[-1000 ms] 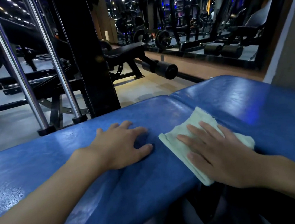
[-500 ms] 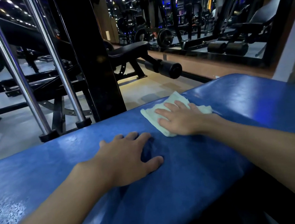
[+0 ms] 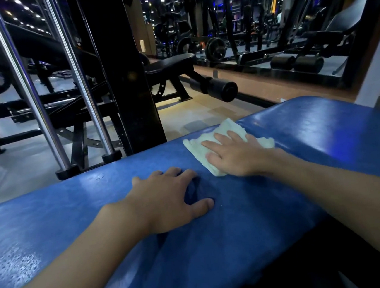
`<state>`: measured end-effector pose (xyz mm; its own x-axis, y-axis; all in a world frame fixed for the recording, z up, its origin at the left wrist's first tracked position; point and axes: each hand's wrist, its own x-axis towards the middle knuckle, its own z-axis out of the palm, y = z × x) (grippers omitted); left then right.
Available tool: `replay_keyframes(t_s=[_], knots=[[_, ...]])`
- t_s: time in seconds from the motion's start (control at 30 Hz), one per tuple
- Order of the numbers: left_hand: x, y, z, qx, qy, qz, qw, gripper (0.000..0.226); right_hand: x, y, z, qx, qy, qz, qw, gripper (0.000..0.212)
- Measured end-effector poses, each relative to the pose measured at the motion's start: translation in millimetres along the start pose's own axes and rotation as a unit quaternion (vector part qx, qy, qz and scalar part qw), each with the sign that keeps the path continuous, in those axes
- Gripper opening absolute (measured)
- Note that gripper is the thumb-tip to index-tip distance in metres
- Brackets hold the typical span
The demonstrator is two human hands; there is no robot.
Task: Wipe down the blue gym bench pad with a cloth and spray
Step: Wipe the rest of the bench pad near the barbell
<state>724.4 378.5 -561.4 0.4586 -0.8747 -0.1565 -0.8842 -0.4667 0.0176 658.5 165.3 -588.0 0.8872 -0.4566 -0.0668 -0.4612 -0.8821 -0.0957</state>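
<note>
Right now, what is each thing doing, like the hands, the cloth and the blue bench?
blue pad, shiny, with droplets at its left end.
cloth, lying flat near the blue pad's far edge.
right hand, fingers straight, pressing down on the cloth.
left hand, resting on the bare blue pad, holding nothing.

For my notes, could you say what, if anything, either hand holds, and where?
Nothing is gripped: the right hand presses the cloth flat at its middle; the left hand rests on the blue bench pad.
</note>
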Motion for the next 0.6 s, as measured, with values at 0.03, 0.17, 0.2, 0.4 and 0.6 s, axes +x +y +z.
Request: replay_keyframes(t_s=[0.03,0.17,0.2,0.4,0.6], knots=[[-0.4,0.0,-0.7,-0.005,0.001,-0.003,1.000,0.072,-18.2,0.8,1.4,-0.001,0.002,-0.004,1.000,0.054],[-4.1,-1.2,-1.8,-0.019,0.016,-0.002,1.000,0.061,-91.9,4.2,6.6,-0.050,0.037,-0.019,0.998,0.071],[-5.6,-1.5,-1.4,-0.017,0.019,-0.002,1.000,0.059,-109.0,5.7,9.0,-0.061,0.042,-0.023,0.997,0.076],[-15.0,-9.7,-6.7,0.006,0.046,-0.020,0.999,0.056,-163.6,12.3,22.5,-0.073,0.066,-0.023,0.995,0.067],[-17.0,-25.4,-2.4,-0.043,-0.004,-0.029,0.999,0.069,-116.8,5.1,7.5,-0.024,-0.006,-0.009,1.000,0.061]])
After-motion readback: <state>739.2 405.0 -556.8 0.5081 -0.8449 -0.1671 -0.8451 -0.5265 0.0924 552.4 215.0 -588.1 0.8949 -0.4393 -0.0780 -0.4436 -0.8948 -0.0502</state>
